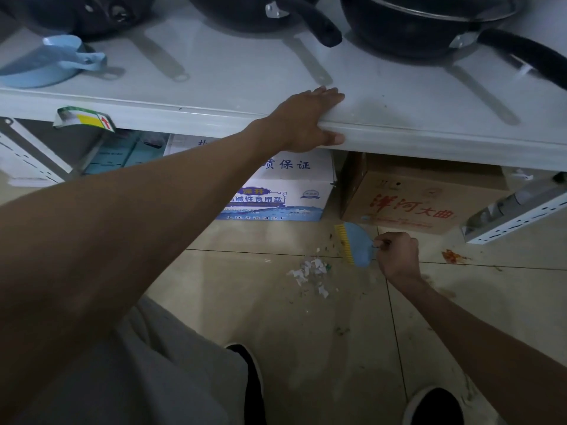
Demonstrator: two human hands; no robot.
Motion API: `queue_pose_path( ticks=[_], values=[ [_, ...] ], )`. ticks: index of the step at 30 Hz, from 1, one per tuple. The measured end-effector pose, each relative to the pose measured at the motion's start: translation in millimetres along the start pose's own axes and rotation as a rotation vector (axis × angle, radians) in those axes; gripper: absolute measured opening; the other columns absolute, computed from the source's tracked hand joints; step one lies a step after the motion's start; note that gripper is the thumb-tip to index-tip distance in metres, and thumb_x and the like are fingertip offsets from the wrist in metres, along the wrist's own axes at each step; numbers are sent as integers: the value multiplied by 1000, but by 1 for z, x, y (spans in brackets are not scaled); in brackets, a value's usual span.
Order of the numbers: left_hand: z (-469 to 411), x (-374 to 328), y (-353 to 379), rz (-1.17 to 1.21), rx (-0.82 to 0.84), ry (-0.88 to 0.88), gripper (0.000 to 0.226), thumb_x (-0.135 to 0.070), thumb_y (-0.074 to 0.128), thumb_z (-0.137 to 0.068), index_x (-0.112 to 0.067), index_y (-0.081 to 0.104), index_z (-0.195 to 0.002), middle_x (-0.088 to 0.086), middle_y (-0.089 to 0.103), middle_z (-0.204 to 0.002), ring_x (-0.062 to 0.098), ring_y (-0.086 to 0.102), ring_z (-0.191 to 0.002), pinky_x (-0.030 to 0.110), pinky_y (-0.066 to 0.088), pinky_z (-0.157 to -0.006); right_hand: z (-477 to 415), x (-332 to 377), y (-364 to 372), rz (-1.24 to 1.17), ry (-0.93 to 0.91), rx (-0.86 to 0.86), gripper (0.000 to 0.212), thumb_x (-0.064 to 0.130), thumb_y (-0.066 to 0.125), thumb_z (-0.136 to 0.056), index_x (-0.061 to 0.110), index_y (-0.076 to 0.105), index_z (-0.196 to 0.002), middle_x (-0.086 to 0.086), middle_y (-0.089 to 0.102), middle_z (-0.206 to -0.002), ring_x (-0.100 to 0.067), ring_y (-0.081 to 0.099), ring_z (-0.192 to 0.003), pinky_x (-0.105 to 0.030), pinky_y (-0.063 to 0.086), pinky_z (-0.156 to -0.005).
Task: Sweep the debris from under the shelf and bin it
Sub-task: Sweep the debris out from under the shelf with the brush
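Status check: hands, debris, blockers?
Left hand grips shelf edge. Right hand holds brush beside debris on floor. Two boxes under shelf; dustpan up on shelf.

The brush (357,245) is showing a light blue back and yellow bristles. The debris (310,271) is showing as white scraps with dark flecks. The shelf (214,75) is looking pale grey-white, its dustpan (46,65) light blue and its pans (414,23) black. The box (288,194) is wearing blue print on white, the carton (408,204) red characters on brown. The floor (306,348) is showing glossy beige tiles with dark grout lines and an orange-red smear (452,256). The label (86,118) is showing green, yellow and a red arrow.
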State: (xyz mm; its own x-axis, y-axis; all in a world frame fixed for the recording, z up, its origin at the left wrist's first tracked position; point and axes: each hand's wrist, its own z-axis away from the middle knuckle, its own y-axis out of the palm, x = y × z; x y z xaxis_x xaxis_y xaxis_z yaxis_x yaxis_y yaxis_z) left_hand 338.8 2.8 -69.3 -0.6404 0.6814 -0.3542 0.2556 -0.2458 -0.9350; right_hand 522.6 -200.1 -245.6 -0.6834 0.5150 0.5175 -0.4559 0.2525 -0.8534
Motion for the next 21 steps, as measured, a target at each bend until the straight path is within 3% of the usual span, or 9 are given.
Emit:
queue_pose_path(
  ticks=[5, 8, 11, 13, 16, 21],
  values=[
    [-1, 2, 2, 4, 5, -4, 82, -51, 60, -90, -22, 20, -156, -1, 17, -163, 20, 12, -151, 37, 13, -121, 1, 8, -5, -73, 25, 29, 22, -6, 53, -82, 0, 74, -82, -14, 72, -84, -27, 65, -83, -28, 50, -74],
    [1, 1, 1, 14, 34, 1, 81, -48, 59, -92, -20, 17, -156, 0, 14, -164, 20, 10, -151, 39, 11, -122, -1, 26, -26, -142, -61, 46, 26, -10, 52, -81, 5, 74, -77, -2, 68, -80, -16, 62, -80, -20, 42, -66],
    [8, 0, -6, 1, 73, -23, 80, -43, 59, -94, -18, 17, -156, 0, 12, -164, 19, 11, -151, 37, 12, -122, -7, 44, -54, -149, -165, 62, 18, -7, 57, -84, -1, 75, -84, -7, 72, -82, -19, 65, -74, -30, 55, -66],
    [18, -2, -14, -15, 55, -41, 71, -36, 60, -94, -18, 25, -154, 0, 21, -162, 20, 20, -148, 36, 18, -121, -9, 58, -73, -205, -163, 97, 17, -9, 56, -85, -6, 72, -80, -17, 71, -80, -21, 68, -69, -32, 60, -59],
    [34, -5, -32, -12, 21, -33, 53, -22, 59, -95, -16, 44, -145, 6, 42, -151, 27, 38, -139, 38, 31, -114, -5, 83, -97, -290, -147, 108, 19, -9, 56, -86, -1, 70, -76, -14, 68, -78, -15, 66, -66, -17, 53, -47],
    [58, -11, -68, 28, -12, -61, 39, -23, 56, -97, -14, 56, -134, 5, 57, -137, 24, 52, -126, 29, 38, -100, 1, 116, -129, -362, -227, 102, 13, 3, 63, -86, 6, 75, -83, -6, 68, -62, -28, 65, -52, -40, 60, -55]
  ],
)
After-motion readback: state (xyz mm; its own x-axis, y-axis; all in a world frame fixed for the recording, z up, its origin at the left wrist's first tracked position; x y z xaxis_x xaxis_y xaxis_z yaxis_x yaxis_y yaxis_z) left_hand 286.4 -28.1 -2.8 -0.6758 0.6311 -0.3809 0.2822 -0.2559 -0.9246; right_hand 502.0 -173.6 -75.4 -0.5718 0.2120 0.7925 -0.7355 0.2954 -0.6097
